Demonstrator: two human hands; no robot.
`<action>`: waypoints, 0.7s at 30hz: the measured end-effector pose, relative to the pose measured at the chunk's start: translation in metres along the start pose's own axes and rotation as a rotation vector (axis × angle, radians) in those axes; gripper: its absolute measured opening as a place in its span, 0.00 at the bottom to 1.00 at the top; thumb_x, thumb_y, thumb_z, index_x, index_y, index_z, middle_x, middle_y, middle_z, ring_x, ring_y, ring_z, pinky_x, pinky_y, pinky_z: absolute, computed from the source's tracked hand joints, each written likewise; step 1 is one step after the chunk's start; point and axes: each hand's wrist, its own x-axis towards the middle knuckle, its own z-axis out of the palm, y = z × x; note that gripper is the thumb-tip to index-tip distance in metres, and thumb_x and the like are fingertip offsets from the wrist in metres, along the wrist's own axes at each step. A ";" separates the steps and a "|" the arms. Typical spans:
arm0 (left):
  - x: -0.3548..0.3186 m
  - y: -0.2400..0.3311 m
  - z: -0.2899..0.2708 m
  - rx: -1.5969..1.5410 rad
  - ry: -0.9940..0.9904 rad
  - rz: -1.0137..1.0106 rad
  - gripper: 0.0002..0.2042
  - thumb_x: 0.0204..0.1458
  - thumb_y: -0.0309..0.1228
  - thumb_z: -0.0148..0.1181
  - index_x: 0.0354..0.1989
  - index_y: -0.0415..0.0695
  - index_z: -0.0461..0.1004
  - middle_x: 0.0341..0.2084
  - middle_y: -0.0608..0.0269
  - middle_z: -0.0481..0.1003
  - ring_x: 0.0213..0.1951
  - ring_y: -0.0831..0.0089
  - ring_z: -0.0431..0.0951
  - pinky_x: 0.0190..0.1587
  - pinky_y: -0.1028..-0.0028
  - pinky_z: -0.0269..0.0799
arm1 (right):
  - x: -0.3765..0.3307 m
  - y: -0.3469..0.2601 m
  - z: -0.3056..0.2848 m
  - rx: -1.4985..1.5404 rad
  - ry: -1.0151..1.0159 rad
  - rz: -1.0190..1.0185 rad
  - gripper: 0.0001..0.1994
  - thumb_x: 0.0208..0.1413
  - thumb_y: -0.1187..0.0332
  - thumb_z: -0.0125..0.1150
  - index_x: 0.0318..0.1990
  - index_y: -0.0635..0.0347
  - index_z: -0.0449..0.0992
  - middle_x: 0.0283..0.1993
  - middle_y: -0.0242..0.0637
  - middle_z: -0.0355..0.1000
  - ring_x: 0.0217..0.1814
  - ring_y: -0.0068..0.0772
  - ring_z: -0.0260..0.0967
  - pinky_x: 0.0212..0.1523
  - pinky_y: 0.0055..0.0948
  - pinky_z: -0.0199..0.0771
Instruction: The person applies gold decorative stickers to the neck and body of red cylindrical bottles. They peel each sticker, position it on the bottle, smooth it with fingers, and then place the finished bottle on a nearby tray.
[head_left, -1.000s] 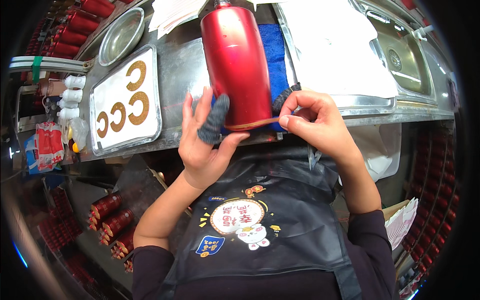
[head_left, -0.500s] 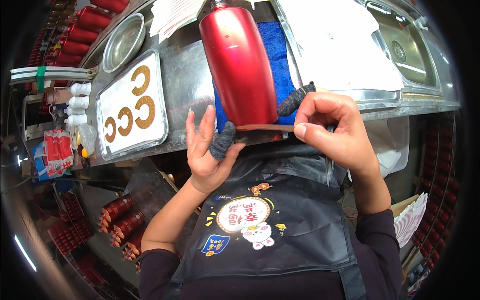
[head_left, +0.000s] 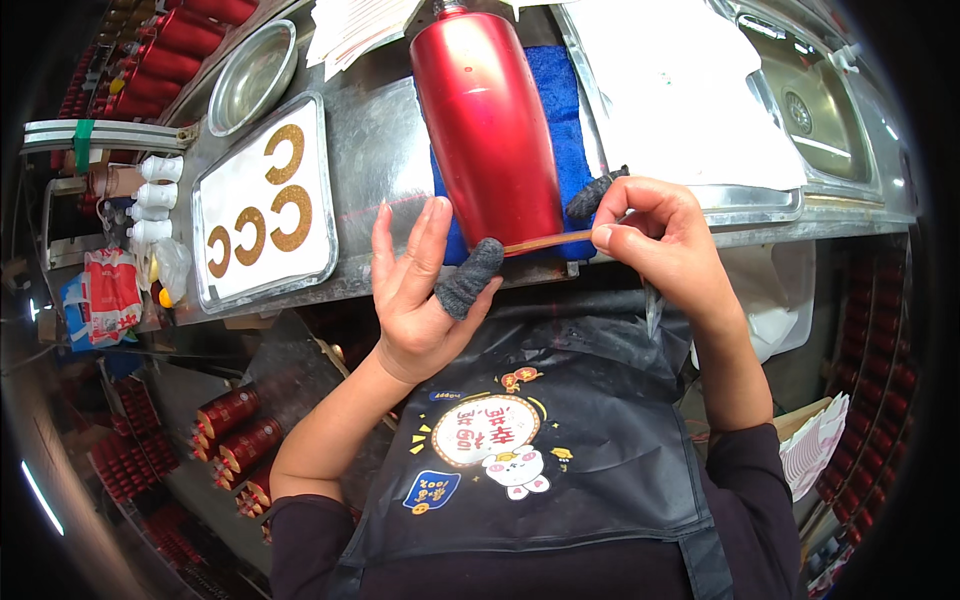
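Note:
A glossy red bottle (head_left: 487,130) lies on a blue towel (head_left: 555,90), its neck pointing away from me. Along its near end runs a thin gold and red strip (head_left: 545,242). My right hand (head_left: 665,235) pinches the strip's right end between thumb and index finger; a dark knitted finger cover (head_left: 594,194) is on one of its fingers. At the strip's left end, the grey finger cover (head_left: 470,280) on my left hand (head_left: 415,290) touches it. The other left fingers are stretched out and apart, and the thumb stands a little off the covered finger.
Left of the bottle lies a tray (head_left: 335,235) with white backing and gold C-shaped pieces. Behind it is a metal bowl (head_left: 252,78). White sheets (head_left: 680,100) cover the right side, beside a sink (head_left: 800,100). Small white bottles (head_left: 155,195) stand far left.
The strip has tilted, its right end now higher, and its left end sits farther right. My left hand's covered finger has shifted right. The bottle appears slightly farther right.

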 end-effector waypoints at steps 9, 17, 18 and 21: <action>0.036 0.022 0.000 0.222 -0.058 0.057 0.19 0.37 0.25 0.73 0.43 0.50 0.86 0.61 0.41 0.72 0.63 0.44 0.72 0.68 0.37 0.47 | 0.006 0.008 0.006 -0.013 0.026 -0.003 0.05 0.55 0.74 0.64 0.29 0.62 0.75 0.28 0.20 0.67 0.27 0.07 0.57 0.27 0.15 0.54; 0.028 0.005 0.016 -0.131 0.182 -0.185 0.30 0.40 0.29 0.78 0.54 0.35 0.77 0.62 0.41 0.71 0.62 0.45 0.72 0.65 0.41 0.60 | 0.002 -0.001 0.008 -0.074 -0.013 0.038 0.06 0.55 0.72 0.66 0.30 0.62 0.76 0.27 0.19 0.66 0.27 0.06 0.56 0.26 0.13 0.53; 0.021 0.004 0.015 -0.140 0.167 -0.202 0.29 0.41 0.29 0.78 0.54 0.35 0.77 0.62 0.40 0.71 0.62 0.44 0.73 0.65 0.40 0.60 | 0.002 -0.002 0.009 -0.049 -0.033 0.037 0.06 0.55 0.73 0.66 0.30 0.62 0.76 0.27 0.19 0.65 0.27 0.06 0.56 0.27 0.13 0.53; -0.002 0.003 0.010 -0.149 0.119 -0.228 0.27 0.43 0.29 0.77 0.53 0.33 0.77 0.62 0.38 0.70 0.62 0.44 0.73 0.64 0.38 0.59 | 0.001 -0.005 0.009 -0.014 -0.015 0.093 0.06 0.54 0.73 0.66 0.30 0.62 0.75 0.27 0.19 0.65 0.26 0.06 0.56 0.27 0.13 0.53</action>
